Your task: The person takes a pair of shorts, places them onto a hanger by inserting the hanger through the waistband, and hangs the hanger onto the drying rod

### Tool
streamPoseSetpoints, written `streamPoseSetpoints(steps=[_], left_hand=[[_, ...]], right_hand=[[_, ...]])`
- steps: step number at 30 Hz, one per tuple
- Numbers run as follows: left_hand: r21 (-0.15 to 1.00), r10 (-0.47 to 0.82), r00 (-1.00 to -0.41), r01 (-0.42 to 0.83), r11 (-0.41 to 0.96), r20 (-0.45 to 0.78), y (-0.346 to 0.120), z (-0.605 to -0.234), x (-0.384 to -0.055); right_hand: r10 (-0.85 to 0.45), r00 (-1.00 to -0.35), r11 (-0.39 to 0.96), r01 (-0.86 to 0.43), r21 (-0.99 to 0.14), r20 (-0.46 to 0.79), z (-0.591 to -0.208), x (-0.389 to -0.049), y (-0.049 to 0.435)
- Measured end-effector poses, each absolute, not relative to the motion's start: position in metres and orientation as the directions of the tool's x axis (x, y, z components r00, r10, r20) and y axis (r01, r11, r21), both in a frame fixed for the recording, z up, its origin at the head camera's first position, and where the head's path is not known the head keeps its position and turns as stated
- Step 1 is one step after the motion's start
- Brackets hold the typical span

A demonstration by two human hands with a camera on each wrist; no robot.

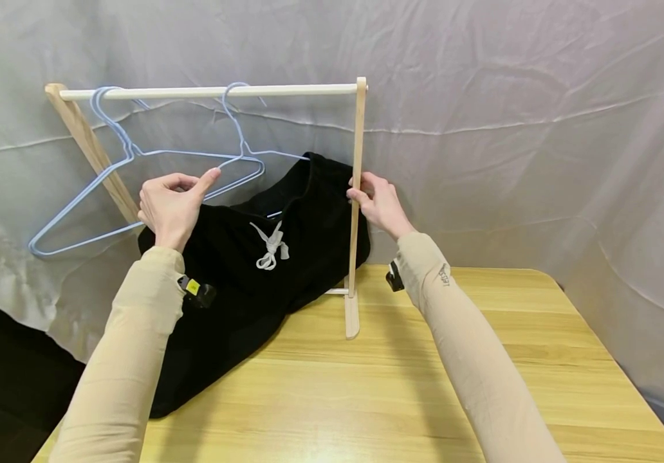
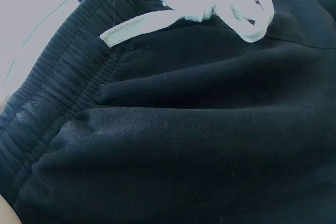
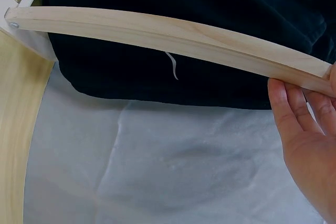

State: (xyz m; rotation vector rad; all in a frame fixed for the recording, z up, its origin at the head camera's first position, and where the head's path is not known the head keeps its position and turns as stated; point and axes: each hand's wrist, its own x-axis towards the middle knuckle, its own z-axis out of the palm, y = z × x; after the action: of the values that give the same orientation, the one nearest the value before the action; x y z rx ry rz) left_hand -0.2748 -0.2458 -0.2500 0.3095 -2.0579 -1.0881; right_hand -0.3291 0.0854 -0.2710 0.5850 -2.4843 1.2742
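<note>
Black drawstring pants [image 1: 251, 276] hang slanted from a light-blue hanger [image 1: 243, 138], whose right arm reaches the waistband's upper right corner. A white drawstring bow [image 1: 273, 247] marks their front, also large in the left wrist view. My left hand [image 1: 170, 206] grips the left part of the waistband [image 2: 58, 72], thumb pointing up beside the hanger's left arm; its fingertips are largely hidden. My right hand [image 1: 379, 202] pinches the rack's right wooden upright [image 1: 358, 161] between thumb and fingers. In the right wrist view, fingers [image 3: 286, 106] touch the upright's edge, with the black cloth behind it.
A white rod [image 1: 285, 90] tops the rack. More blue hangers [image 1: 71, 209] hang at its left, near the left wooden upright [image 1: 85, 138]. The rack's right foot [image 1: 352, 318] stands on a wood-grain table [image 1: 482, 360]. Grey cloth [image 1: 482, 161] hangs behind.
</note>
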Motion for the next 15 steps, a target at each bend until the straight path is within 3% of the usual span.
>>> streamPoseSetpoints(steps=[15], left_hand=[[0.684,-0.434,-0.669,0.155,0.713,0.603,-0.2430,-0.2596,-0.2725]], right_hand=[[-0.236,-0.874,0.497,-0.484,-0.720,0.424,-0.2766,-0.3309,0.0890]])
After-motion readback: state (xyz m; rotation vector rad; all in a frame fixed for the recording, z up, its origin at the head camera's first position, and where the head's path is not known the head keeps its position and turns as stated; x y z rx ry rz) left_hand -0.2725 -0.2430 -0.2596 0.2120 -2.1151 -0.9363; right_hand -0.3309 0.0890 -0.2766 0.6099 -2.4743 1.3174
